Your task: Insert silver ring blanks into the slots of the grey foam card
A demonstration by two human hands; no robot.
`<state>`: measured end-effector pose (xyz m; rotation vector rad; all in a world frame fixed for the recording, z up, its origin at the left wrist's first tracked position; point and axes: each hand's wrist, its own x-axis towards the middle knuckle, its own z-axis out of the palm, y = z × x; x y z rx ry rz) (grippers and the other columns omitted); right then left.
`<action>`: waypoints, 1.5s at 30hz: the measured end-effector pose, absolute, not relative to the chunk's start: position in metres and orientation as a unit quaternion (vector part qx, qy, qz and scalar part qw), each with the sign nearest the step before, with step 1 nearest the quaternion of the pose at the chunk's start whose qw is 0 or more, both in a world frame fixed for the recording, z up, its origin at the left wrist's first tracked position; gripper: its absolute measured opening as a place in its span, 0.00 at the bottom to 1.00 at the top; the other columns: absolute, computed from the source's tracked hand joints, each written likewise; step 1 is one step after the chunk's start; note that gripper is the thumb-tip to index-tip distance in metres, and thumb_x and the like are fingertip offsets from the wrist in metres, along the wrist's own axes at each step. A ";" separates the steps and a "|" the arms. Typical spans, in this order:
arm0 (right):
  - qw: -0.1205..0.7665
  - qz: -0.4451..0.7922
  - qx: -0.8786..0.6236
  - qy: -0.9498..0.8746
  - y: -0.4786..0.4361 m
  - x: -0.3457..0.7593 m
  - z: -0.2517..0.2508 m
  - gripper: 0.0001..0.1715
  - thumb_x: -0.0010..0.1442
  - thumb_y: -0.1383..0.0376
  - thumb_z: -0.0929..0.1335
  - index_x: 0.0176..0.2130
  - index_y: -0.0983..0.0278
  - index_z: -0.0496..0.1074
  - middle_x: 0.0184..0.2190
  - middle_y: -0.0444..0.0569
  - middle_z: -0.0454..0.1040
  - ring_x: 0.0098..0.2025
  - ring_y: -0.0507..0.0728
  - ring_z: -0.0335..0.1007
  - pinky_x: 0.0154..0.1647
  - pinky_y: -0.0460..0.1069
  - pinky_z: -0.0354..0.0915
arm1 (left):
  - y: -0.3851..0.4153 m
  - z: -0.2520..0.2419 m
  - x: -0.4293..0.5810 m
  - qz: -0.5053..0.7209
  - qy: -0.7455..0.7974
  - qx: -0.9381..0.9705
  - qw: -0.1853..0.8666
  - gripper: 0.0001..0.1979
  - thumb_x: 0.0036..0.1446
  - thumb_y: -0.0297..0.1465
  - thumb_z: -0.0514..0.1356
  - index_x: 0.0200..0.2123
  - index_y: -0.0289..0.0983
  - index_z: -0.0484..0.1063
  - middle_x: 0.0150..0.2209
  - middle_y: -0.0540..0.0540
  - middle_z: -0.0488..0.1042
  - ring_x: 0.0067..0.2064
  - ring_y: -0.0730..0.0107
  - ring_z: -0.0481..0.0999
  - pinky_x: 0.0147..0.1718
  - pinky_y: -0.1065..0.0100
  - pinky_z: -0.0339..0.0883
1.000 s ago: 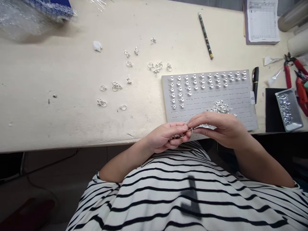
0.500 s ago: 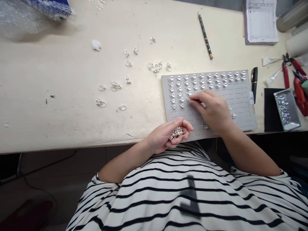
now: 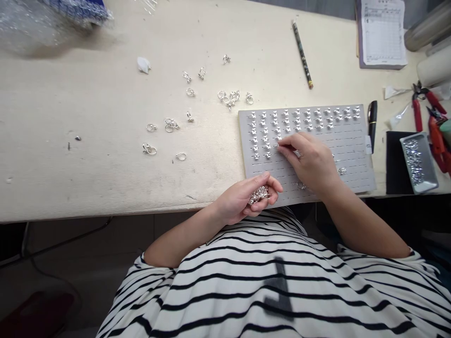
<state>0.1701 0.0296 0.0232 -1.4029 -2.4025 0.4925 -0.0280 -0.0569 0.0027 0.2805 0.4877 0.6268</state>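
Note:
My left hand is cupped around a small heap of silver rings, near the front edge of a grey slotted ring display pad. Over the pad, my right hand pinches a silver ring between thumb and forefinger, at a slot in the third column from the left. Most of that ring is hidden by the fingertips. Upright rings stand in rows along the pad's back and left side. Loose rings lie on the pad, some partly behind my right hand.
More loose rings are scattered on the pale table left of the pad. Behind it lies a pencil. Toward the right are a black pen, red-handled pliers, a small tray of shiny pieces and a form pad.
The camera view has shifted slightly, moving the table items a little in the picture. Both hands stay nearly in place, the right fingertips still at the same spot on the pad.

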 end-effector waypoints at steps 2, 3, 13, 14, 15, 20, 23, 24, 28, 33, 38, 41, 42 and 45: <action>0.164 0.170 -0.488 -0.840 0.031 0.168 0.025 0.09 0.71 0.57 0.66 0.44 0.54 0.76 0.39 0.51 0.77 0.43 0.62 0.72 0.44 0.59 0.68 | -0.057 0.003 -0.028 0.304 0.239 0.137 0.912 0.21 0.70 0.47 0.55 0.40 0.34 0.73 0.30 0.51 0.68 0.19 0.86 0.52 0.13 0.83 0.42; 0.169 0.164 -0.486 -0.842 0.032 0.166 0.026 0.10 0.71 0.58 0.65 0.45 0.54 0.77 0.40 0.51 0.77 0.44 0.62 0.72 0.46 0.59 0.68 | -0.057 0.003 -0.028 0.304 0.241 0.138 0.911 0.21 0.70 0.48 0.55 0.40 0.34 0.73 0.30 0.51 0.68 0.19 0.86 0.52 0.13 0.82 0.42; 0.148 0.113 -0.443 -0.877 0.043 0.156 0.018 0.17 0.71 0.66 0.62 0.48 0.54 0.79 0.45 0.51 0.74 0.48 0.61 0.69 0.51 0.60 0.66 | -0.057 0.002 -0.028 0.307 0.238 0.137 0.911 0.21 0.69 0.48 0.57 0.40 0.34 0.73 0.30 0.51 0.68 0.19 0.85 0.52 0.13 0.82 0.41; 0.150 0.111 -0.444 -0.876 0.043 0.157 0.018 0.17 0.71 0.66 0.62 0.48 0.54 0.79 0.44 0.51 0.74 0.47 0.61 0.69 0.51 0.60 0.67 | -0.057 0.002 -0.028 0.308 0.237 0.135 0.911 0.21 0.69 0.48 0.57 0.40 0.34 0.73 0.30 0.51 0.68 0.19 0.85 0.52 0.13 0.82 0.41; 0.153 0.111 -0.445 -0.875 0.042 0.158 0.018 0.17 0.71 0.66 0.62 0.48 0.54 0.79 0.44 0.51 0.74 0.47 0.61 0.68 0.51 0.60 0.67 | -0.057 0.002 -0.028 0.308 0.236 0.134 0.912 0.20 0.68 0.47 0.58 0.40 0.34 0.73 0.30 0.51 0.68 0.19 0.85 0.52 0.13 0.82 0.41; 0.173 0.114 -0.457 -0.865 0.044 0.159 0.019 0.18 0.71 0.66 0.62 0.52 0.53 0.78 0.46 0.52 0.74 0.48 0.61 0.69 0.53 0.61 0.67 | -0.057 0.003 -0.028 0.307 0.237 0.129 0.912 0.19 0.67 0.46 0.60 0.40 0.34 0.73 0.30 0.51 0.68 0.19 0.85 0.52 0.13 0.81 0.41; 0.177 0.105 -0.458 -0.865 0.047 0.157 0.019 0.18 0.71 0.66 0.62 0.51 0.54 0.78 0.46 0.52 0.74 0.49 0.62 0.70 0.53 0.62 0.68 | -0.057 0.003 -0.027 0.308 0.241 0.131 0.911 0.20 0.68 0.47 0.58 0.40 0.34 0.73 0.30 0.50 0.68 0.19 0.85 0.52 0.13 0.81 0.41; 0.174 0.105 -0.457 -0.866 0.048 0.156 0.019 0.17 0.71 0.65 0.62 0.50 0.54 0.78 0.46 0.52 0.74 0.49 0.62 0.70 0.53 0.62 0.68 | -0.057 0.003 -0.027 0.307 0.243 0.131 0.911 0.20 0.68 0.47 0.57 0.40 0.34 0.73 0.30 0.50 0.68 0.19 0.85 0.52 0.13 0.82 0.40; 0.165 0.108 -0.452 -0.870 0.045 0.155 0.021 0.16 0.70 0.66 0.62 0.47 0.55 0.78 0.44 0.52 0.74 0.47 0.62 0.70 0.53 0.62 0.68 | -0.057 0.002 -0.027 0.306 0.244 0.130 0.911 0.21 0.69 0.48 0.56 0.40 0.35 0.73 0.30 0.50 0.68 0.19 0.85 0.52 0.13 0.82 0.41; 0.163 0.132 -0.453 -0.867 0.042 0.155 0.017 0.14 0.69 0.66 0.64 0.45 0.55 0.79 0.43 0.52 0.74 0.48 0.63 0.69 0.53 0.63 0.66 | -0.057 0.002 -0.027 0.303 0.239 0.131 0.913 0.21 0.69 0.48 0.57 0.40 0.35 0.73 0.30 0.51 0.68 0.19 0.85 0.52 0.13 0.82 0.41; 0.180 0.128 -0.457 -0.862 0.038 0.155 0.022 0.14 0.69 0.66 0.64 0.46 0.55 0.79 0.44 0.51 0.75 0.48 0.62 0.71 0.53 0.62 0.67 | -0.057 0.002 -0.027 0.304 0.242 0.132 0.912 0.21 0.67 0.49 0.58 0.40 0.35 0.73 0.30 0.51 0.68 0.19 0.85 0.52 0.13 0.81 0.40; 0.204 0.127 -0.443 -0.864 0.022 0.156 0.039 0.14 0.70 0.66 0.64 0.49 0.56 0.78 0.43 0.51 0.76 0.47 0.61 0.72 0.52 0.60 0.68 | -0.059 0.002 -0.025 0.316 0.252 0.148 0.903 0.22 0.67 0.50 0.57 0.41 0.35 0.73 0.30 0.50 0.69 0.20 0.84 0.52 0.13 0.79 0.40; 0.210 0.136 -0.430 -0.868 0.014 0.157 0.046 0.14 0.71 0.65 0.65 0.50 0.56 0.77 0.43 0.51 0.76 0.46 0.60 0.72 0.51 0.59 0.68 | -0.060 0.003 -0.024 0.326 0.260 0.159 0.895 0.23 0.67 0.51 0.57 0.41 0.35 0.73 0.31 0.50 0.69 0.20 0.83 0.53 0.14 0.79 0.40; 0.189 0.175 -0.370 -0.893 -0.011 0.158 0.060 0.15 0.69 0.60 0.70 0.54 0.59 0.75 0.43 0.51 0.76 0.44 0.59 0.71 0.46 0.56 0.69 | -0.065 0.004 -0.019 0.358 0.309 0.192 0.860 0.26 0.68 0.55 0.53 0.41 0.36 0.72 0.30 0.50 0.69 0.21 0.81 0.57 0.15 0.78 0.46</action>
